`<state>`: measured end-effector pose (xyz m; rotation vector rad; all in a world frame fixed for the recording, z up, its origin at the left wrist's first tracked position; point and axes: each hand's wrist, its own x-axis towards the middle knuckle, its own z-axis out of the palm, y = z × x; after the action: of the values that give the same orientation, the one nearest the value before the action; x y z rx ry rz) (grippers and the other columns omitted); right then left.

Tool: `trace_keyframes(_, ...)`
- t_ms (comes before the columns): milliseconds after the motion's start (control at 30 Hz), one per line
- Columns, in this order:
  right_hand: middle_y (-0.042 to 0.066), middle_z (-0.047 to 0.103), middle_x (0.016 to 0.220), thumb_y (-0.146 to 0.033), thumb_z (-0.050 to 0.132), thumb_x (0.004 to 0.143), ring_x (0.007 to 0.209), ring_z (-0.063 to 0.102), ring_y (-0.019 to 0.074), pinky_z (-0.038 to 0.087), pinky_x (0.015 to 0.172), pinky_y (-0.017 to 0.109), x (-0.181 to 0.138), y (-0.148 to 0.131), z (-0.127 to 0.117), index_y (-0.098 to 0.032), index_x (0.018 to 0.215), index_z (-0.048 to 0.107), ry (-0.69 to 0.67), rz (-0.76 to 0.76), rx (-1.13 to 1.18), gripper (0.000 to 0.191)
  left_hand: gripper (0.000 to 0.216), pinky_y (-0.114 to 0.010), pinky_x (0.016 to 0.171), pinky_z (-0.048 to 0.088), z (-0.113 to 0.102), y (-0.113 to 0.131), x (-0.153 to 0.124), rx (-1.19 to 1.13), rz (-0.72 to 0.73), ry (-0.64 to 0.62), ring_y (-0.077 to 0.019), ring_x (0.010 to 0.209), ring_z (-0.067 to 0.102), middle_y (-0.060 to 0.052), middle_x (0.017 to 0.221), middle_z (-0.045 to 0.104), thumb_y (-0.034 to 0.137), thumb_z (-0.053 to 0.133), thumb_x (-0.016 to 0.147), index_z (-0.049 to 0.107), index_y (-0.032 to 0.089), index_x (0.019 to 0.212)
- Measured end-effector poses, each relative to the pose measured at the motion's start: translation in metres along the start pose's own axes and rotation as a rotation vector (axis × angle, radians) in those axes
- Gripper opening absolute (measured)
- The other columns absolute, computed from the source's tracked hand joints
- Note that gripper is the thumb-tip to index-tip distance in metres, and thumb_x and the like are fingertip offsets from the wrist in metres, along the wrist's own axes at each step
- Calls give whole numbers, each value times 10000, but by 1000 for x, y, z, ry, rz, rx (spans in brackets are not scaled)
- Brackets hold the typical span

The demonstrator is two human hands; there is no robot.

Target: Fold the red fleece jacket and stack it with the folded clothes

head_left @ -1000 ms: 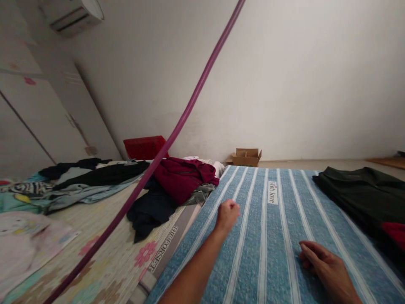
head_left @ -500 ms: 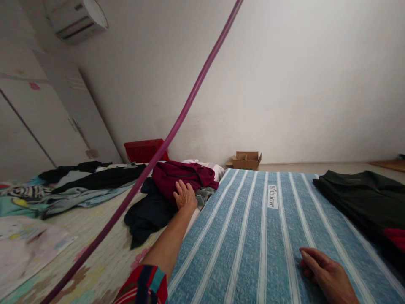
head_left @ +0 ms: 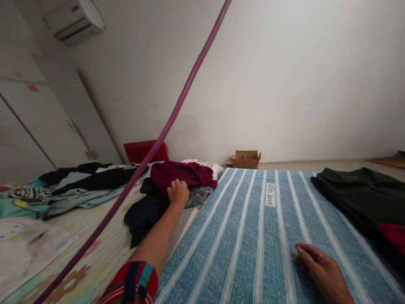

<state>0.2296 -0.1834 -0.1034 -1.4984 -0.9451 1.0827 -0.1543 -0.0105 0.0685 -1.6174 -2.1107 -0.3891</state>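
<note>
My left hand [head_left: 178,192] is closed on the near edge of a crumpled maroon garment [head_left: 164,174], its fingers curled into the cloth. A dark navy garment [head_left: 144,217] lies bunched just left of that wrist, and a grey piece of clothing [head_left: 199,196] shows to the right. Low over a blue board cover with white stripes [head_left: 243,236] is my right hand [head_left: 319,266]; its fingers are curled in, thumb against the index finger, with nothing visible in them. Dark folded clothes [head_left: 357,190] lie along the board's right side.
A purple pole [head_left: 177,107] slants across the view in front of me. More clothes [head_left: 98,181] are spread on the flowered bed sheet [head_left: 104,240] at left. Behind the board stands an open cardboard box [head_left: 246,160]; a red object [head_left: 142,150] sits by the wall.
My left hand has curled its outstretched fingers into the maroon garment and shifted slightly left and down. My right hand stays nearly in place; the whole view has drifted a little.
</note>
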Motion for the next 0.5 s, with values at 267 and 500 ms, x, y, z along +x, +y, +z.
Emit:
trace_keyframes(267,34,658,647,-617,577,641,568,591,184,469,551,278,-2,-5,1,-140,936,641,20,-33,-7,565,278,-366,749,407,-22,-8,38,-194,-187,-41,-274,942,559,-129,976,647,296,404,830,645,171,883)
trace_keyframes(500,29,660,661,-596,561,683,585,581,176,460,573,283,2,2,0,-140,968,626,1,-24,-32,542,274,-319,677,405,-61,-10,77,-439,-413,158,-259,851,586,-168,932,649,218,417,758,647,115,864)
